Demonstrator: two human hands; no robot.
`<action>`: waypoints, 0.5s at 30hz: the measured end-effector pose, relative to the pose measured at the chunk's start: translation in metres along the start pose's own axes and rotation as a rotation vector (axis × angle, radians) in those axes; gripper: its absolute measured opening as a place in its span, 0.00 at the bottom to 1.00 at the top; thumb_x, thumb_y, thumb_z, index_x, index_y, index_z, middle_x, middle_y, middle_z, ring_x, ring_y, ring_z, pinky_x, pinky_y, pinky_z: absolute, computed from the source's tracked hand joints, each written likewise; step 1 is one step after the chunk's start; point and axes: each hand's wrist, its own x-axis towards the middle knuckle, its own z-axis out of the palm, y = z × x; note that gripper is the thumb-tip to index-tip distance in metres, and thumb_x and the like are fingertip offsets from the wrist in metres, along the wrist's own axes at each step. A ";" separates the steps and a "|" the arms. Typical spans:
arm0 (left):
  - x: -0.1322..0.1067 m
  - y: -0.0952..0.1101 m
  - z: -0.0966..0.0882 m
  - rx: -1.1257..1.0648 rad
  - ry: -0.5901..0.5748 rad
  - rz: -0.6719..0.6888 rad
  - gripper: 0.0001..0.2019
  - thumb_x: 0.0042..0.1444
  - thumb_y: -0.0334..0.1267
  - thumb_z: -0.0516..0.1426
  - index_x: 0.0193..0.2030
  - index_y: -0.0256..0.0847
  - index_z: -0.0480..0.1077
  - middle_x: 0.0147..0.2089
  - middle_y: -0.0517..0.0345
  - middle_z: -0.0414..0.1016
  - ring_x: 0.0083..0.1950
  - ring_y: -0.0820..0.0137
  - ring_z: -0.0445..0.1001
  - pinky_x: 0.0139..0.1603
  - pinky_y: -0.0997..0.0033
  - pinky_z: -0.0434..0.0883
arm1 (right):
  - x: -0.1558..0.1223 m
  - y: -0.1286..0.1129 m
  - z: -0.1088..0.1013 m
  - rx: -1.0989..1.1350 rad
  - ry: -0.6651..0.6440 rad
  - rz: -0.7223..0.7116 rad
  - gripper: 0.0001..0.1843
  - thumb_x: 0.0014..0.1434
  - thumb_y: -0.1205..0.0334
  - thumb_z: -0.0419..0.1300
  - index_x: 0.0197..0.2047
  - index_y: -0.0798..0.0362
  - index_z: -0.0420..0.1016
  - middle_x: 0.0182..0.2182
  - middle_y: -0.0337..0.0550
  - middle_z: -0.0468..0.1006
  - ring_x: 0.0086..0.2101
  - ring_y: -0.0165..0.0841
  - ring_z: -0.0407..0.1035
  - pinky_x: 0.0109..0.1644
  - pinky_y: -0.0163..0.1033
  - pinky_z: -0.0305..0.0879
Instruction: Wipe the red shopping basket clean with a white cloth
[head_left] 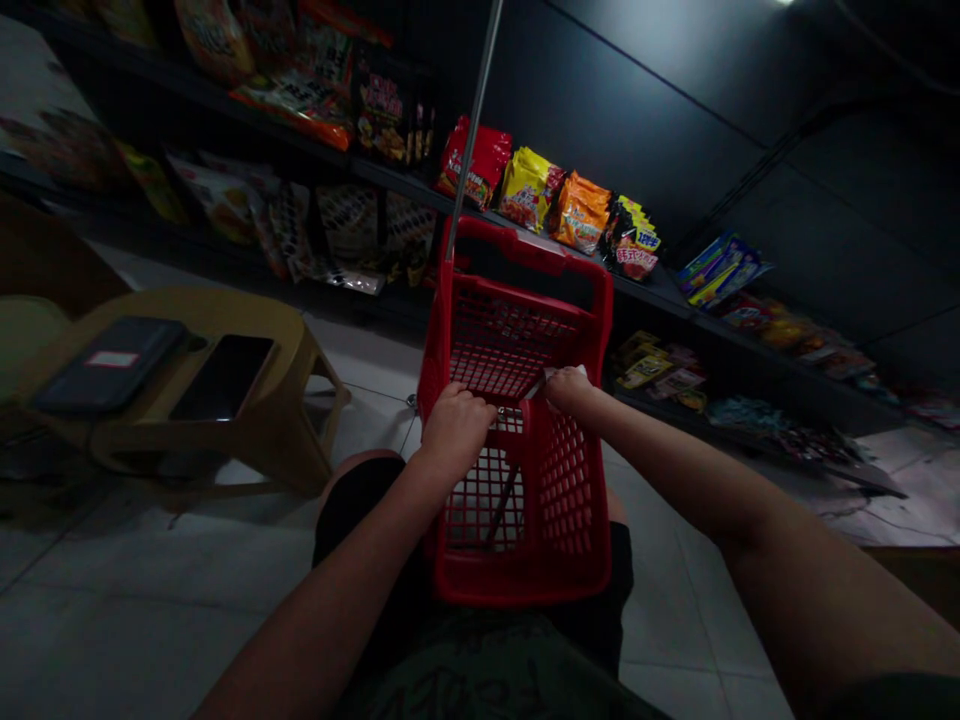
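Note:
A red plastic shopping basket (568,575) with grid walls stands between my knees, its open top facing me. A thin metal rod rises from its far left corner. My left hand (457,428) is closed over the basket's left rim, fingers curled to the inside. Inside the basket, near the far right wall, my right hand (570,391) is closed on a white cloth (551,375), either fabric or tissue; only its edges show around the fingers. The cloth appears to be against the basket's wall. A dark strip shows through the grid at the bottom.
To the left, a tan plastic stool (247,310) bears a dark flat case (112,365) and a black phone (225,378). Beyond the basket, a dark shelf (679,305) carries red, yellow and orange noodle packs (581,210) and other snacks. Pale tiles (675,620) cover the floor.

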 end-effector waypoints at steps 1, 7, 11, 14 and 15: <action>0.000 0.000 0.000 0.007 0.013 0.003 0.12 0.61 0.29 0.53 0.33 0.41 0.77 0.33 0.51 0.80 0.38 0.64 0.75 0.53 0.56 0.64 | -0.008 -0.008 0.006 -0.006 -0.039 -0.005 0.18 0.60 0.72 0.53 0.51 0.69 0.75 0.52 0.75 0.73 0.53 0.55 0.71 0.53 0.60 0.66; -0.001 0.000 0.002 0.017 0.030 0.003 0.11 0.61 0.30 0.53 0.34 0.43 0.77 0.32 0.54 0.80 0.38 0.66 0.75 0.56 0.56 0.63 | -0.072 -0.098 0.070 0.009 -0.449 -0.438 0.11 0.44 0.63 0.71 0.35 0.47 0.82 0.36 0.43 0.82 0.37 0.43 0.77 0.40 0.47 0.74; 0.003 0.003 0.006 0.031 -0.003 -0.008 0.12 0.61 0.29 0.53 0.34 0.43 0.77 0.34 0.54 0.81 0.39 0.65 0.75 0.57 0.54 0.62 | -0.056 -0.054 0.051 -0.033 -0.224 -0.305 0.13 0.51 0.65 0.67 0.42 0.53 0.80 0.39 0.52 0.82 0.41 0.45 0.77 0.43 0.45 0.73; 0.006 0.004 0.010 0.058 0.002 -0.014 0.12 0.61 0.29 0.53 0.33 0.42 0.77 0.33 0.52 0.81 0.38 0.64 0.74 0.56 0.54 0.62 | -0.031 -0.003 0.022 -0.041 0.125 0.009 0.15 0.61 0.72 0.54 0.49 0.62 0.77 0.48 0.65 0.77 0.51 0.48 0.72 0.51 0.49 0.69; 0.007 0.004 0.011 0.070 0.007 -0.011 0.12 0.61 0.29 0.53 0.33 0.42 0.77 0.32 0.52 0.81 0.38 0.64 0.74 0.55 0.55 0.63 | -0.028 0.003 0.018 -0.030 0.155 0.048 0.16 0.61 0.74 0.53 0.50 0.63 0.76 0.49 0.67 0.77 0.53 0.49 0.71 0.52 0.49 0.68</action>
